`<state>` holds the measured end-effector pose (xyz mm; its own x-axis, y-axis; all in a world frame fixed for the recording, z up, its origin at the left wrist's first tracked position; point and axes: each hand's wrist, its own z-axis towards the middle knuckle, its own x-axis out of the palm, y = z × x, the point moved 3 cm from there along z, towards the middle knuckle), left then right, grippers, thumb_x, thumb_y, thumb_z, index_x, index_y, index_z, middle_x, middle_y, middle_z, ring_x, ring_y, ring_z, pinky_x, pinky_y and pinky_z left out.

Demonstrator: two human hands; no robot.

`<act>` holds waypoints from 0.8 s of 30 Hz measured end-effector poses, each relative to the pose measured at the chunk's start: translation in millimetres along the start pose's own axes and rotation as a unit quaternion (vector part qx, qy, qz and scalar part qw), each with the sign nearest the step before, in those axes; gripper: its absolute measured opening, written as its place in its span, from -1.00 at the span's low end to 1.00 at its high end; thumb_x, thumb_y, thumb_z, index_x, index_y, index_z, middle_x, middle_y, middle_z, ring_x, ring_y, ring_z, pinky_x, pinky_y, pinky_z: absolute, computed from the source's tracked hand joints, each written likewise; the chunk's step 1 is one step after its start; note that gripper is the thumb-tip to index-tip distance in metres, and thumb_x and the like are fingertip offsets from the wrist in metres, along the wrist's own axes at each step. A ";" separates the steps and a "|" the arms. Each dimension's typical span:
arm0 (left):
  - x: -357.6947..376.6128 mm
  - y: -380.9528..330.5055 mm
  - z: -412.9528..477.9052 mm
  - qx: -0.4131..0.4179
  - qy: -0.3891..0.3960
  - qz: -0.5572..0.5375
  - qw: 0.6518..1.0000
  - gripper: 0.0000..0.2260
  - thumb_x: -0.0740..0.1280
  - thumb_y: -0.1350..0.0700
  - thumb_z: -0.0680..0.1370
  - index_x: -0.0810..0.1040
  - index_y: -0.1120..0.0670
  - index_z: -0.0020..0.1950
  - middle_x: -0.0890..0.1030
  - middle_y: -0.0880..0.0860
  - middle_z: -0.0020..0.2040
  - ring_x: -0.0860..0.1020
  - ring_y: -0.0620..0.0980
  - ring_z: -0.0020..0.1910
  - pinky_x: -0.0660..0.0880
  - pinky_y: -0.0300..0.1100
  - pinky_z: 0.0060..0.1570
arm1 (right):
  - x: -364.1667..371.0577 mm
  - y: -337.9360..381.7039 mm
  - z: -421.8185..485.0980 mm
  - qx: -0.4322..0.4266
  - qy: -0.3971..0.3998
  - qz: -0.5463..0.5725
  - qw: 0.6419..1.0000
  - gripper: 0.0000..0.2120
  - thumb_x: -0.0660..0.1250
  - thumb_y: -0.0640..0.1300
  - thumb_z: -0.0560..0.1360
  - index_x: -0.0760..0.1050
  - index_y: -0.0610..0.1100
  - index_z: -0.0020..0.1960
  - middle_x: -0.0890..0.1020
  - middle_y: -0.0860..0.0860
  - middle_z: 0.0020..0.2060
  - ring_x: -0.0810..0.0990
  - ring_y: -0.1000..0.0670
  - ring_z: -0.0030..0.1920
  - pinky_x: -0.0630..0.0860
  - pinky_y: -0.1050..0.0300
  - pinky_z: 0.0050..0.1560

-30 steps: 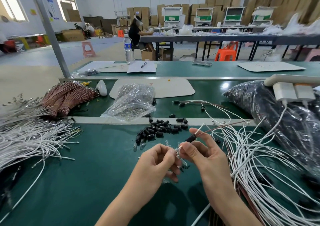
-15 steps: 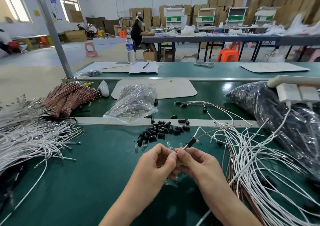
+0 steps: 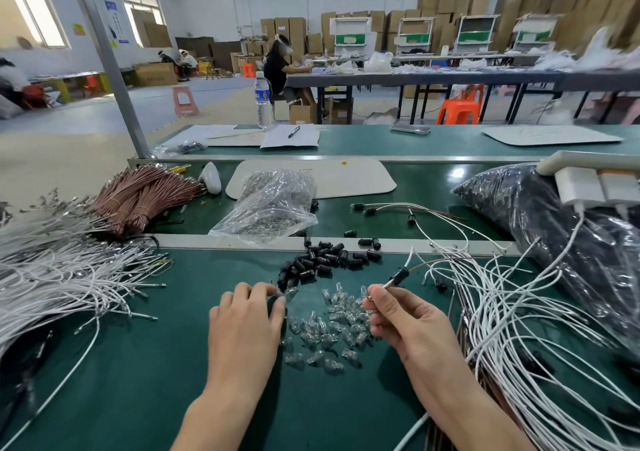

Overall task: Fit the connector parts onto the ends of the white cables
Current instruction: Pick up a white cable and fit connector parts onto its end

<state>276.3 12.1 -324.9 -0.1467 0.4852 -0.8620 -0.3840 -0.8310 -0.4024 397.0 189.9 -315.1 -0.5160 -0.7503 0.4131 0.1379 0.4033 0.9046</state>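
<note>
My right hand (image 3: 398, 315) pinches the end of a white cable (image 3: 394, 280) that carries a black connector sleeve (image 3: 401, 273) just beyond my fingertips. My left hand (image 3: 246, 315) lies palm down on the green mat, its thumb and fingertips pinching a small clear part (image 3: 281, 295) at the edge of the pile. Between the hands lies a scatter of clear connector parts (image 3: 329, 326). A heap of black sleeves (image 3: 318, 260) sits just beyond them. Loose white cables (image 3: 512, 312) spread to the right.
A large bundle of white cables (image 3: 59, 277) lies at the left, with brown cable bundles (image 3: 142, 198) behind it. A clear bag of parts (image 3: 270, 205) and a big black bag (image 3: 561, 236) stand on the conveyor belt. A white power strip (image 3: 595, 180) hangs at the right.
My hands were joined over the cable end; now they are apart. The left hand has gone down to the clear parts, and the right keeps the cable raised.
</note>
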 end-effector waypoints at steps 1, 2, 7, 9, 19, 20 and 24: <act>0.4 0.1 0.2 0.001 -0.004 0.000 1.000 -0.81 0.21 -0.10 0.65 0.56 -0.09 0.12 0.52 -0.09 0.02 0.45 -0.02 0.06 0.32 -0.11 0.07 | -0.3 0.1 0.2 0.002 0.002 0.004 1.000 -0.72 0.54 -0.01 0.24 0.74 -0.16 -0.14 0.71 -0.14 -0.20 0.61 0.05 -0.29 0.61 0.26 -0.25; 0.6 -0.1 0.3 -0.001 -0.011 -0.003 1.000 -0.81 0.22 -0.10 0.64 0.56 -0.08 0.12 0.53 -0.09 0.01 0.45 -0.02 0.04 0.32 -0.11 0.06 | -0.7 -0.2 0.4 0.003 0.002 0.007 1.000 -0.72 0.54 -0.01 0.25 0.74 -0.16 -0.13 0.71 -0.14 -0.20 0.61 0.05 -0.29 0.61 0.26 -0.25; 4.8 -0.6 3.2 -0.007 -0.009 0.010 1.000 -0.68 0.18 -0.16 0.63 0.52 -0.08 0.31 0.55 -0.05 0.07 0.47 0.00 0.09 0.35 -0.07 0.13 | -1.2 -0.6 0.0 0.010 0.002 0.013 1.000 -0.71 0.55 0.00 0.22 0.74 -0.15 -0.13 0.72 -0.13 -0.19 0.61 0.07 -0.30 0.60 0.26 -0.27; 5.3 -1.1 3.8 0.007 -0.001 0.015 1.000 -0.73 0.18 -0.18 0.63 0.55 -0.15 0.24 0.50 -0.09 0.04 0.46 -0.04 0.07 0.34 -0.10 0.11 | -1.3 -0.2 -0.2 0.011 0.002 0.013 1.000 -0.71 0.54 0.00 0.22 0.74 -0.14 -0.13 0.72 -0.13 -0.20 0.62 0.07 -0.30 0.60 0.27 -0.27; -8.5 -28.4 -9.4 0.070 0.022 -0.317 0.946 -0.94 0.30 -0.14 0.57 0.52 -0.20 -0.01 0.61 -0.17 -0.14 0.56 -0.18 -0.13 0.48 -0.30 -0.11 | -2.1 -0.3 3.6 0.034 0.008 0.060 0.998 -0.73 0.55 -0.04 0.21 0.74 -0.17 -0.15 0.71 -0.14 -0.21 0.63 0.06 -0.32 0.61 0.26 -0.31; -9.4 -39.1 -14.6 0.076 0.037 -0.375 0.923 -0.94 0.32 -0.14 0.54 0.52 -0.23 -0.01 0.63 -0.17 -0.11 0.58 -0.15 -0.14 0.49 -0.34 -0.14 | -1.8 -0.7 4.3 0.038 0.010 0.070 0.997 -0.72 0.56 -0.04 0.20 0.74 -0.17 -0.16 0.71 -0.13 -0.22 0.63 0.07 -0.33 0.60 0.26 -0.32; -0.6 -68.9 -31.5 0.109 0.083 -0.462 0.876 -0.85 0.39 -0.05 0.51 0.56 -0.25 0.05 0.66 -0.15 -0.05 0.63 -0.11 -0.08 0.51 -0.35 -0.08 | 0.1 -2.0 6.2 0.053 0.021 0.103 0.993 -0.74 0.57 -0.07 0.17 0.74 -0.18 -0.19 0.70 -0.12 -0.26 0.64 0.08 -0.37 0.60 0.27 -0.35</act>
<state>331.6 60.4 -306.4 0.4470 0.8621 -0.2389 -0.4355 -0.0236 -0.8999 391.4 192.3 -317.5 -0.4503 -0.6658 0.5949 0.1463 0.6022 0.7848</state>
